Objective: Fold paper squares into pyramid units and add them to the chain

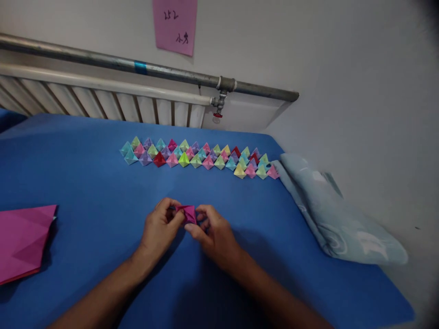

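Note:
A small folded magenta paper piece point(189, 214) is held between both hands above the blue surface point(103, 196). My left hand point(163, 224) pinches its left side, with the thumb pressed on the front. On the right side, my right hand point(214, 230) grips the paper's edge between thumb and fingers. Beyond the hands, several small folded paper shapes point(184, 159) in pink, green, blue, yellow, purple and red stand in staggered rows.
Large magenta paper sheets point(24, 240) lie at the left edge. A folded light-blue patterned cloth point(329, 214) rests at the right by the wall. Behind are a white radiator point(128, 107), a metal pipe point(178, 74) and a pink note point(175, 27).

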The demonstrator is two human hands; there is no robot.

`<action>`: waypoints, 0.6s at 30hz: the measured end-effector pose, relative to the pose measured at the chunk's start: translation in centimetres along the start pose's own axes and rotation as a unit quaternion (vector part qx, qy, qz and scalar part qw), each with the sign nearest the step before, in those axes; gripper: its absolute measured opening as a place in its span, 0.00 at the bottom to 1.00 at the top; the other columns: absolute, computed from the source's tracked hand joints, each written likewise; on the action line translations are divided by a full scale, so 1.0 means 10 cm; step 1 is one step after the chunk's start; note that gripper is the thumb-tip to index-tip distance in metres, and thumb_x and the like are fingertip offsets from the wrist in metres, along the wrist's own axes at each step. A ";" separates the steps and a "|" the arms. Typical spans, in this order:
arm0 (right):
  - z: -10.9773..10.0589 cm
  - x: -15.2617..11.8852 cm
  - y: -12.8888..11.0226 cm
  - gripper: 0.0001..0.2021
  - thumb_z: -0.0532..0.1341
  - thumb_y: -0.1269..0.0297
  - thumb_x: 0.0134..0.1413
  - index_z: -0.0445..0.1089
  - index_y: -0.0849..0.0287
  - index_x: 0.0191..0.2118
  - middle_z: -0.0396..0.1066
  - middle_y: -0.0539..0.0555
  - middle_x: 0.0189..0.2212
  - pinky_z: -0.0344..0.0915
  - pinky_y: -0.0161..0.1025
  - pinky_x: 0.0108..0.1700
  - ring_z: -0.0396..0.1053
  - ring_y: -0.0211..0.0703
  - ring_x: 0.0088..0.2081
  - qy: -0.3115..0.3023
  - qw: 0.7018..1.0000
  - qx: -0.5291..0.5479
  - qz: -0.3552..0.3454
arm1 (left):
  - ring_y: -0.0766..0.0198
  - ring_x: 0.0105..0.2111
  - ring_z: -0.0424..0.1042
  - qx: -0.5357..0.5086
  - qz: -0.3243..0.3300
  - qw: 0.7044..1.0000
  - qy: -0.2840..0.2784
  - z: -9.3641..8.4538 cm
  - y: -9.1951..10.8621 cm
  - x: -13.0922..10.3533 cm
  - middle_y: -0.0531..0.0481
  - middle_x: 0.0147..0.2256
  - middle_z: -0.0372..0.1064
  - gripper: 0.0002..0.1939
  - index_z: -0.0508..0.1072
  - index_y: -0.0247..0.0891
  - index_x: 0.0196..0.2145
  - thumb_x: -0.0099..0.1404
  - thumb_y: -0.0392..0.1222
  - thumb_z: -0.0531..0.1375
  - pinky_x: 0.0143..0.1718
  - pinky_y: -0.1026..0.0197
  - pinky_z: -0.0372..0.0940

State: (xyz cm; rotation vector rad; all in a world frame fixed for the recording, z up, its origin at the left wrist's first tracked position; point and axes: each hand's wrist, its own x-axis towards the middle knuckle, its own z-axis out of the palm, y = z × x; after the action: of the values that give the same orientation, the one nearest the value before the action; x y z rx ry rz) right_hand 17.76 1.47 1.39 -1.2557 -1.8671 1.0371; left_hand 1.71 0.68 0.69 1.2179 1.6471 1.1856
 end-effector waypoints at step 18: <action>0.03 0.13 0.16 0.05 0.55 0.70 0.54 0.68 0.56 0.36 0.70 0.49 0.29 0.62 0.34 0.34 0.65 0.38 0.31 0.062 0.996 -0.047 -0.039 | 0.60 0.29 0.73 0.056 0.027 0.997 -0.053 0.05 0.08 -0.11 0.49 0.31 0.73 0.14 0.70 0.38 0.37 0.56 0.50 0.60 0.32 0.57 0.69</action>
State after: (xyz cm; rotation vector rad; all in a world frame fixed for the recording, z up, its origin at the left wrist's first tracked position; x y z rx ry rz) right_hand 17.77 3.02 -0.02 -1.2595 -1.8721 0.8198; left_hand 2.71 -0.16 1.36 1.3797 1.6276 1.0553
